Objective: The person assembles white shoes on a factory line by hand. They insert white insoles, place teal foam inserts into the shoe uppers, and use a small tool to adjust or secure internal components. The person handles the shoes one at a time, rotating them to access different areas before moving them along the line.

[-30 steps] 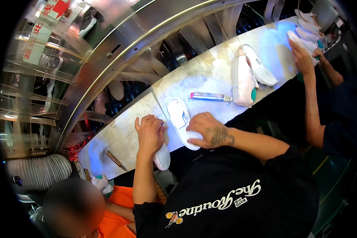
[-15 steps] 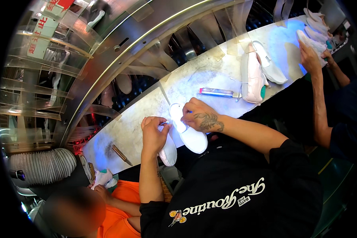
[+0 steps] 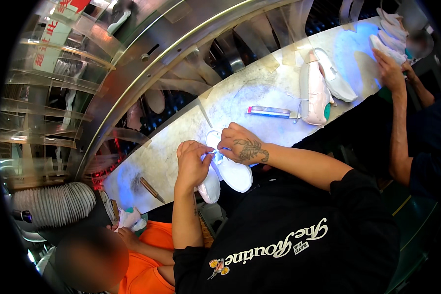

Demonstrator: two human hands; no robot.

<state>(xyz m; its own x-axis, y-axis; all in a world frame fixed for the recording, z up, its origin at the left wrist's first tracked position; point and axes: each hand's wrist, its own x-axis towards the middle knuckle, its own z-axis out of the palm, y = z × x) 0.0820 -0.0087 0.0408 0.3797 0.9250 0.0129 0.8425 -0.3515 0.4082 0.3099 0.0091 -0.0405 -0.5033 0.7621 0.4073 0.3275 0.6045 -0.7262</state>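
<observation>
A white shoe sole [image 3: 236,175] lies at the near edge of the table in front of me, its near end jutting past the edge. Beside it on the left is a pale shoe upper [image 3: 209,188], partly under my left hand [image 3: 193,160]. That hand is closed, thumb and fingertips pinched over the sole's left side. My right hand [image 3: 239,142] is closed too, its fingertips bent down at the middle of the sole. The two sets of fingertips almost meet around a small whitish bit, too small and overlit to name.
On the table [image 3: 176,132] lie a wooden-handled brush [image 3: 152,189], a flat-handled tool [image 3: 272,112], a pale pink shoe upper [image 3: 312,93] and a white sole [image 3: 335,78]. Plastic strip curtains [image 3: 181,83] hang behind. Co-workers handle shoes at right [image 3: 391,73] and lower left [image 3: 127,235].
My right hand has moved a little left, bringing its fingertips close to those of my left hand. The sole has shifted slightly left. The co-worker's hand at right has shifted too.
</observation>
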